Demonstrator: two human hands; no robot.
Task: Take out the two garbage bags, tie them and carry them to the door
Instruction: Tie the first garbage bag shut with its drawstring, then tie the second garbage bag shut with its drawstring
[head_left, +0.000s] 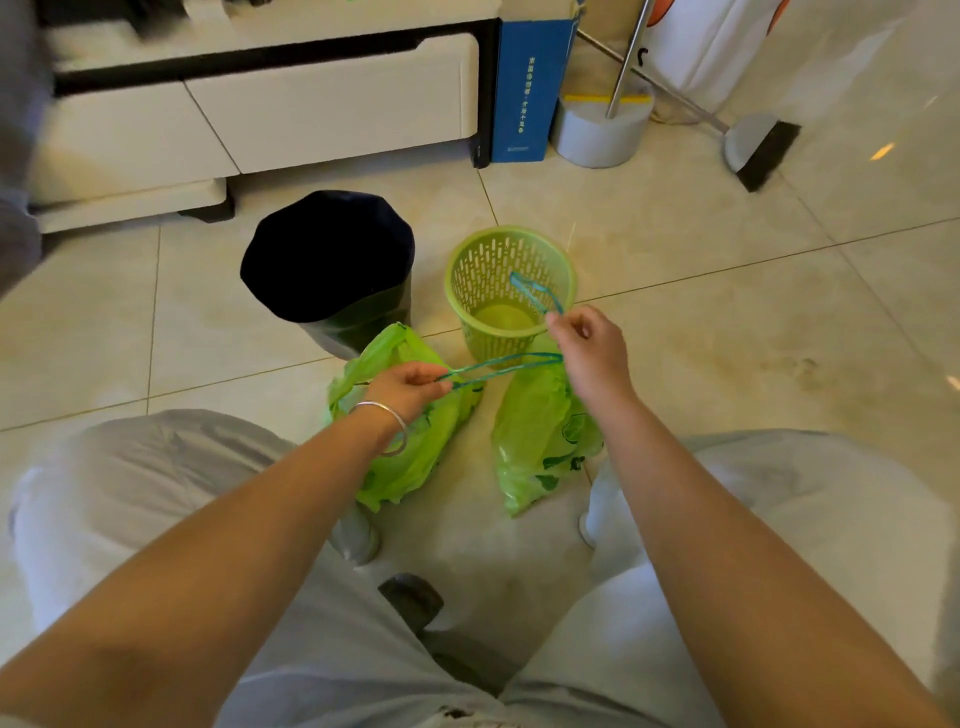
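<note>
Two green garbage bags lie on the tiled floor between my knees: the left bag (410, 457) and the right bag (540, 441). A teal drawstring (498, 366) stretches between my hands. My left hand (408, 387), with a silver bangle on the wrist, pinches one end above the left bag. My right hand (589, 353) grips the other end above the right bag, and a loop of the string (535, 293) sticks up past its fingers. I cannot tell which bag the string belongs to.
A green plastic basket (511, 291) stands unlined just beyond my hands. Left of it is a bin lined with a black bag (332, 260). A white cabinet (260, 114), a blue box (524, 88), a stand base (602, 127) and a broom (758, 150) line the back.
</note>
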